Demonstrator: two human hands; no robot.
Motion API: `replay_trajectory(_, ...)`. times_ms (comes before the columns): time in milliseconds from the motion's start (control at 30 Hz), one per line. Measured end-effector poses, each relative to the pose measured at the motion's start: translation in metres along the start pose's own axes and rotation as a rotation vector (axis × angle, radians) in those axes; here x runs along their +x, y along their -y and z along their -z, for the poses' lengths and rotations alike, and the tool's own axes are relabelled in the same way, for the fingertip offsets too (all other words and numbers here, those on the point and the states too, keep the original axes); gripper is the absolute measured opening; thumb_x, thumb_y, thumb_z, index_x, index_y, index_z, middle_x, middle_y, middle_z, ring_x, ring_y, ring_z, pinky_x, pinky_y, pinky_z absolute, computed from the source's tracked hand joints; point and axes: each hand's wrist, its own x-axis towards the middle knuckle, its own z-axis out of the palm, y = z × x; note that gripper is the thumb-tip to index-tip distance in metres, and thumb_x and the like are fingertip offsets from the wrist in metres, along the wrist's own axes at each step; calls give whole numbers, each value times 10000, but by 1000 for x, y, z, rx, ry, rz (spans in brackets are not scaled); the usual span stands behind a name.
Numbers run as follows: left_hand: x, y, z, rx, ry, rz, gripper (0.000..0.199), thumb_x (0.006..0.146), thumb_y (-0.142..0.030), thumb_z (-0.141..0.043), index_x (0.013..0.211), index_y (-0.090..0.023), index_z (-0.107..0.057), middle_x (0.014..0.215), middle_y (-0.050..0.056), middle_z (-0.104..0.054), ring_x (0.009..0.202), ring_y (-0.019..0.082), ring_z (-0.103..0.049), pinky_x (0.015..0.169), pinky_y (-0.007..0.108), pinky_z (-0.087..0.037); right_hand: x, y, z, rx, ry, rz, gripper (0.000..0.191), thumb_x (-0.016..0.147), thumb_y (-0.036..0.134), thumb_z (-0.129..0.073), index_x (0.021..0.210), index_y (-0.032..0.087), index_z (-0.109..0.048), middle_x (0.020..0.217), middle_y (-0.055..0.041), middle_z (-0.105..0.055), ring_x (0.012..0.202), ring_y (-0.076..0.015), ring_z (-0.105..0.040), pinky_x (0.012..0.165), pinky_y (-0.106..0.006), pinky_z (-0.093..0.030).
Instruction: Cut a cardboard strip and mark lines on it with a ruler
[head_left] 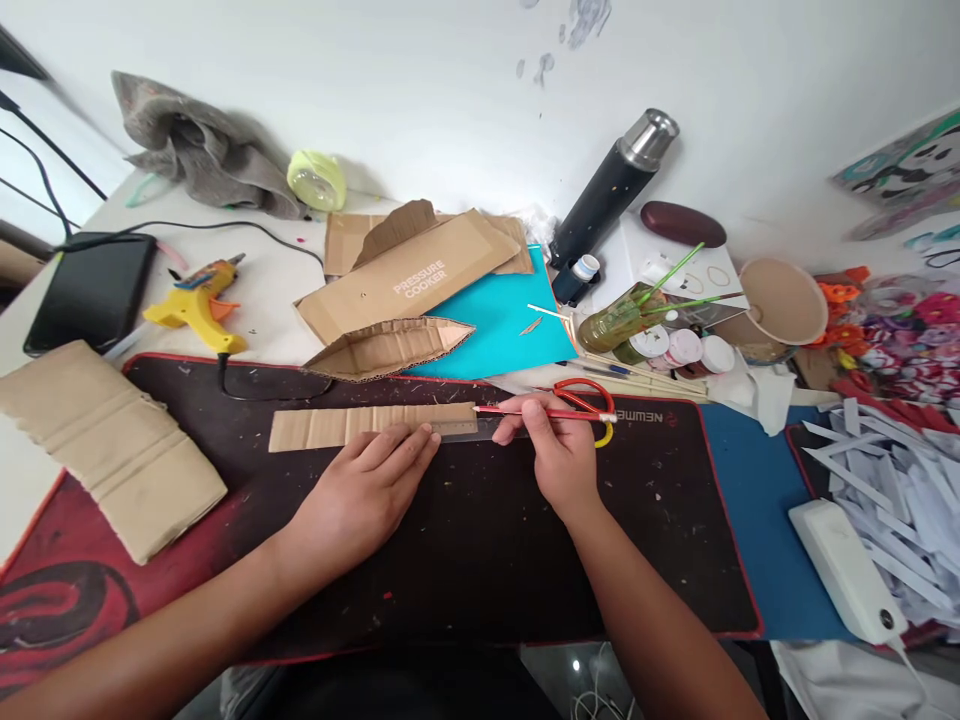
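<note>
A strip of corrugated cardboard [322,428] lies flat on the dark desk mat. Along its lower edge runs a clear ruler [457,430], and my left hand [375,475] presses the ruler down on the strip, fingers close together. My right hand [559,450] is closed round a red pencil [506,411], whose tip meets the strip's right end. Behind that hand lie scissors with red and yellow handles [589,392]. Just beyond the strip stands a pointed, boat-shaped cardboard piece [386,350]. The part of the ruler under my left hand is hidden.
A yellow glue gun [196,305] with its cord lies at left, near a bent cardboard sheet [112,445]. Flat cardboard [420,268] rests on blue paper [491,330]. A black flask [607,190], a jar of brushes [611,318] and paint pots [682,348] stand back right.
</note>
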Motion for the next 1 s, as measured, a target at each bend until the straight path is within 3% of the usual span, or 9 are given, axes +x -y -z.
replay_trajectory(200,0,0,-2,16,-13,-8,465,1081,-146,-506,1509,-157,-689,1404,150,-777,1262,307,-728,977,428,-611,8,-7,-6,18,-92,-62,545,1012,733,-650,889,214,-762,583,-5,-705,539,-186,-690,587,-326,-593)
replay_trajectory(333,2,0,0,59,-9,-28,422,1091,-141,-490,1438,-117,-728,1381,151,-788,1232,305,-731,942,425,-607,7,-6,-6,11,-73,-47,526,1008,719,-664,882,217,-762,579,-2,-702,535,-183,-680,588,-325,-591)
replay_trajectory(800,1,0,-1,36,-19,-28,432,1085,-135,-507,1465,-137,-711,1396,154,-776,1252,307,-717,965,424,-586,7,-6,-5,45,-58,-15,500,1028,674,-690,878,206,-783,583,-4,-714,531,-168,-673,576,-303,-571)
replay_trajectory(1000,4,1,2,88,-18,-51,404,1111,-155,-472,1404,-81,-740,1393,149,-783,1222,300,-719,947,420,-593,8,4,-6,34,-29,32,512,1025,690,-686,849,216,-771,569,6,-693,520,-162,-661,554,-289,-551)
